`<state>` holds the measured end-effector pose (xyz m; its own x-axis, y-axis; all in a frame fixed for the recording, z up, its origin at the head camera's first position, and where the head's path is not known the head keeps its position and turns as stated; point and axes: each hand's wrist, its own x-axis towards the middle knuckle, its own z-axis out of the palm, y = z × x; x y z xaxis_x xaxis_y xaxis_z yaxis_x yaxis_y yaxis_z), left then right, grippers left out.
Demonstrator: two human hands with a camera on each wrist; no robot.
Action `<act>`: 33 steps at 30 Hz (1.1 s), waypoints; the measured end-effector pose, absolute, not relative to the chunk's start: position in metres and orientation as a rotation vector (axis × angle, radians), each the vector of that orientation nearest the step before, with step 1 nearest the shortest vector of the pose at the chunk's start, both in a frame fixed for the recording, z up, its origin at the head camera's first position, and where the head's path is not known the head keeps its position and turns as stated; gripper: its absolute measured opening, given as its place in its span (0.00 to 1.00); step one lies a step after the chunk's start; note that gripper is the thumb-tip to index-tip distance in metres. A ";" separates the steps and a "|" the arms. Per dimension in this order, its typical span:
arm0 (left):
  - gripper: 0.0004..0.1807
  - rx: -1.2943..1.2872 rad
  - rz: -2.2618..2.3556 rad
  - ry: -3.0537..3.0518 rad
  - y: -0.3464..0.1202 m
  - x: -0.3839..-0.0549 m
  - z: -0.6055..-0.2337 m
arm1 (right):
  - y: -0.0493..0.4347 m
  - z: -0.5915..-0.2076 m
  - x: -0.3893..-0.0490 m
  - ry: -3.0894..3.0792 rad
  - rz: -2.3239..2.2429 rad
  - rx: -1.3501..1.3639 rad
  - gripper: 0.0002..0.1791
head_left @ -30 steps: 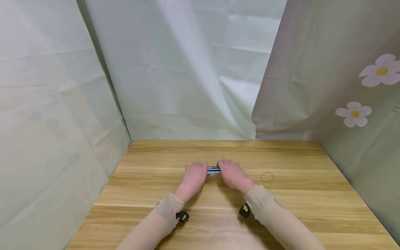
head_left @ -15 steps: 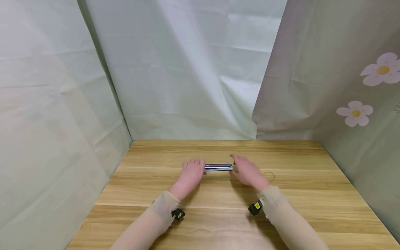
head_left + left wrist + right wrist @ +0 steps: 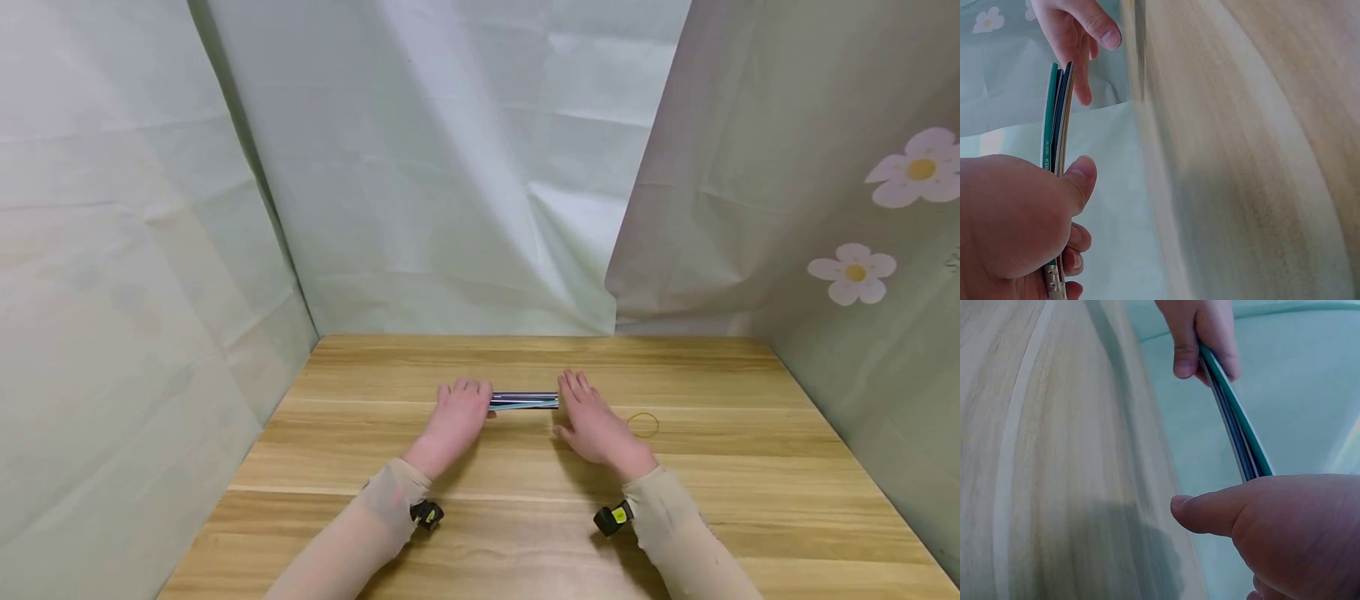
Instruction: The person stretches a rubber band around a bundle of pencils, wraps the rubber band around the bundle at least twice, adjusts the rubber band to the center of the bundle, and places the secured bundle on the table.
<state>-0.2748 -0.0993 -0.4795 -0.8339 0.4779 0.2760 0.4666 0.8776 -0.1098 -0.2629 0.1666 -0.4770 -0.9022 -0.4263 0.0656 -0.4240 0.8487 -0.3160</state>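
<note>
A small bundle of pencils [image 3: 525, 401], one of them green [image 3: 1049, 119] with a metal ferrule at its lower end, lies sideways above the table. My left hand [image 3: 457, 419] grips it near the left end, fingers and thumb curled round it. At the other end, my right hand [image 3: 597, 427] holds its fingers straight and upright, the flat of them at the pencil tips. Whether they touch, I cannot tell; the left wrist view shows a gap. Both hands appear in the right wrist view, where the right thumb [image 3: 1207, 511] sticks out away from the pencils.
A thin yellow rubber band [image 3: 643, 414] lies on the wooden table [image 3: 480, 542], just right of my right hand. Pale cloth sheets [image 3: 465, 208] hang behind and on both sides of the table. Each wrist carries a small black camera [image 3: 613, 517].
My right hand has let go of the pencils and slid right, straightening its fingers by their ends. More of the bundle shows. My left hand has shifted slightly left, still gripping.
</note>
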 end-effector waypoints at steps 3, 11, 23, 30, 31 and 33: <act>0.16 -0.709 0.054 -2.756 -0.099 -0.274 -0.479 | 0.164 -0.476 -0.261 3.019 -0.502 -0.704 0.49; 0.16 -0.724 0.072 -2.794 -0.096 -0.274 -0.479 | 0.161 -0.477 -0.259 3.038 -0.466 -0.695 0.48; 0.15 -0.735 0.106 -2.798 -0.093 -0.272 -0.476 | 0.152 -0.473 -0.256 3.145 -0.389 -0.732 0.44; 0.14 -0.746 0.110 -2.786 -0.093 -0.271 -0.473 | 0.156 -0.473 -0.258 3.130 -0.419 -0.769 0.44; 0.14 -0.746 0.110 -2.786 -0.094 -0.271 -0.472 | 0.157 -0.474 -0.258 3.126 -0.420 -0.764 0.44; 0.13 -0.746 0.107 -2.779 -0.094 -0.270 -0.471 | 0.158 -0.475 -0.259 3.118 -0.418 -0.746 0.43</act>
<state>-0.2705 -0.0936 -0.4707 -0.8337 0.5013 0.2317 0.4821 0.8653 -0.1375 -0.2586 0.1584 -0.4747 -0.8897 -0.4319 0.1481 -0.4557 0.8605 -0.2279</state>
